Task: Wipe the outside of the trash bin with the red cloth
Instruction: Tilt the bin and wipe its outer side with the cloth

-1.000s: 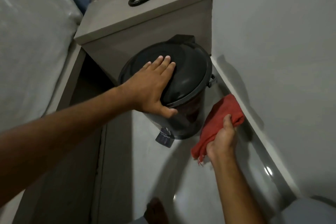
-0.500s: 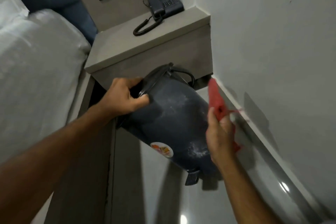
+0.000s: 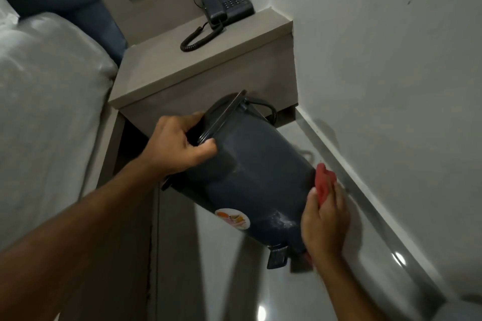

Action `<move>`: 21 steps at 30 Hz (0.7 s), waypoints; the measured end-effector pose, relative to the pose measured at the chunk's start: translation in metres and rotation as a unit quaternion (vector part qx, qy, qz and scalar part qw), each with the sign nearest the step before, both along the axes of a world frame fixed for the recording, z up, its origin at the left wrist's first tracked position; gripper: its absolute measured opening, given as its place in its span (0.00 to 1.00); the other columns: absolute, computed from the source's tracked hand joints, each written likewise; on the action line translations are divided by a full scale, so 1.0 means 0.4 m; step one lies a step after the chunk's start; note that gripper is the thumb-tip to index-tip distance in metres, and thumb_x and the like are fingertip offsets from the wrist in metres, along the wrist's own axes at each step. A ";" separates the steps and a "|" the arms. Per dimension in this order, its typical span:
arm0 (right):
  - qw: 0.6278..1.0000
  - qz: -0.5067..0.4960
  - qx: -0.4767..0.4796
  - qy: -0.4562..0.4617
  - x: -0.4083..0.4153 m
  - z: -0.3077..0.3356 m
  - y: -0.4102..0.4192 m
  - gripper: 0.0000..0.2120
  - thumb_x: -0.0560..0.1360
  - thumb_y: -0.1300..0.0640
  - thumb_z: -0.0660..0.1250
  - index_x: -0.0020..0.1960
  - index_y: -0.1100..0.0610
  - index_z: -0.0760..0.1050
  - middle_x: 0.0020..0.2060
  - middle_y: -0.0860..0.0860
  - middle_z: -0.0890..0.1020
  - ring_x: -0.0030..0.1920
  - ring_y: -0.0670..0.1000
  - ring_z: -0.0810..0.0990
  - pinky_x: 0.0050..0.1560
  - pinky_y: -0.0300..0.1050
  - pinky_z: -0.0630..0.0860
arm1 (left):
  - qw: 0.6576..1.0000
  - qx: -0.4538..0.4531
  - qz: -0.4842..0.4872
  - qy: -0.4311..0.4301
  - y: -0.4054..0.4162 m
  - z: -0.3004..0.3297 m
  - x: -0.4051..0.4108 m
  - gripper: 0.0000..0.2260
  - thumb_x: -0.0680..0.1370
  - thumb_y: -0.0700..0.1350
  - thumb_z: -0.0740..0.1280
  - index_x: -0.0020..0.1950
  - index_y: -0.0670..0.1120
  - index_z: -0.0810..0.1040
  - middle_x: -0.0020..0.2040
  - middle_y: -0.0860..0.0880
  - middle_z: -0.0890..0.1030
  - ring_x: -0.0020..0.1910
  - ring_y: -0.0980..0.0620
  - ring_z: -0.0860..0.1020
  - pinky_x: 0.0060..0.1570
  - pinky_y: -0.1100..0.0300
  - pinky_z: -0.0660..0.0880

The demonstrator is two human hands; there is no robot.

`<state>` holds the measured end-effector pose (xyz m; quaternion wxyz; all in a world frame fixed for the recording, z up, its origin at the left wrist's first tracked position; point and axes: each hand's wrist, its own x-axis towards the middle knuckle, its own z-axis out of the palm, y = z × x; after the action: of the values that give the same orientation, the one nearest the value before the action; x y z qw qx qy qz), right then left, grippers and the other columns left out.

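A dark grey pedal trash bin (image 3: 250,177) is lifted and tilted away from me, its lid end toward the nightstand and its pedal end toward me. A round sticker sits on its lower side. My left hand (image 3: 180,146) grips the bin's rim by the lid. My right hand (image 3: 324,219) presses the red cloth (image 3: 323,185) against the bin's right side near the base. Most of the cloth is hidden behind my fingers and the bin.
A grey nightstand (image 3: 208,70) stands right behind the bin with a corded telephone (image 3: 227,5) on top. A bed (image 3: 44,101) runs along the left. The white wall (image 3: 391,60) and its baseboard close off the right. Glossy floor tiles (image 3: 221,281) lie below.
The bin went from standing on the floor under my flat left hand to lifted and tilted in its grip. My right hand has slid the cloth down the bin's right side toward the base.
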<state>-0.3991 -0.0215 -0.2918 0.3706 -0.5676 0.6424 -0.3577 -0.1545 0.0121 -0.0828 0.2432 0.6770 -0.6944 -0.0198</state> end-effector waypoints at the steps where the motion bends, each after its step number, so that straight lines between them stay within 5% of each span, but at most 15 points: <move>1: 0.999 0.019 -0.014 0.030 0.029 0.037 -0.013 0.26 0.81 0.45 0.54 0.78 0.47 0.56 0.78 0.52 0.64 0.76 0.58 0.62 0.75 0.63 0.58 | 1.000 0.000 0.011 0.003 -0.008 0.000 -0.006 0.11 0.71 0.47 0.70 0.48 0.41 0.82 0.33 0.42 0.83 0.31 0.44 0.82 0.30 0.46 0.77; 5: 0.970 0.132 -0.191 0.067 0.209 0.206 0.048 0.27 0.81 0.40 0.47 0.78 0.46 0.57 0.79 0.52 0.60 0.79 0.58 0.55 0.75 0.64 0.50 | 0.999 0.000 0.054 0.003 -0.031 0.003 -0.021 0.14 0.71 0.51 0.69 0.45 0.41 0.83 0.34 0.42 0.84 0.32 0.43 0.83 0.31 0.46 0.78; 9: 0.926 0.218 -0.291 0.105 0.259 0.181 0.129 0.29 0.81 0.39 0.49 0.80 0.45 0.50 0.81 0.52 0.51 0.80 0.59 0.46 0.76 0.63 0.42 | 0.999 0.007 0.048 -0.008 -0.032 0.008 -0.011 0.15 0.70 0.52 0.69 0.42 0.40 0.82 0.31 0.42 0.82 0.29 0.44 0.81 0.28 0.47 0.76; 12: 0.945 0.163 -0.238 0.155 0.147 0.052 0.147 0.29 0.81 0.38 0.49 0.80 0.44 0.50 0.79 0.59 0.59 0.77 0.66 0.57 0.73 0.69 0.54 | 0.999 0.021 0.030 -0.009 -0.019 0.011 0.014 0.09 0.70 0.52 0.68 0.38 0.46 0.80 0.27 0.47 0.79 0.25 0.51 0.77 0.24 0.55 0.72; 15: 0.992 -0.008 -0.063 0.105 0.029 -0.034 0.114 0.29 0.79 0.42 0.52 0.77 0.49 0.53 0.76 0.64 0.64 0.73 0.70 0.64 0.68 0.70 0.63 | 0.998 0.053 -0.032 -0.012 0.003 0.017 0.039 0.14 0.70 0.53 0.68 0.51 0.47 0.80 0.33 0.51 0.81 0.30 0.55 0.80 0.25 0.61 0.73; 17: 0.999 -0.042 -0.012 0.016 0.012 -0.046 0.085 0.28 0.81 0.46 0.54 0.78 0.52 0.55 0.78 0.60 0.61 0.76 0.65 0.61 0.73 0.64 0.61 | 0.994 0.096 -0.057 -0.009 0.019 0.022 0.059 0.22 0.69 0.51 0.69 0.62 0.48 0.75 0.42 0.51 0.82 0.38 0.54 0.82 0.32 0.59 0.78; 21: 0.995 -0.041 -0.045 -0.083 0.041 -0.017 0.082 0.25 0.81 0.51 0.59 0.76 0.54 0.64 0.78 0.56 0.61 0.76 0.58 0.61 0.70 0.50 0.59 | 0.973 0.226 -0.009 0.047 0.018 0.048 0.075 0.34 0.64 0.57 0.73 0.66 0.55 0.63 0.53 0.52 0.77 0.47 0.52 0.82 0.40 0.58 0.82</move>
<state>-0.3828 0.0113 -0.2986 0.3819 -0.5255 0.6154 -0.4464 -0.1245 0.0193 -0.0637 0.1158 0.7064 -0.6658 -0.2106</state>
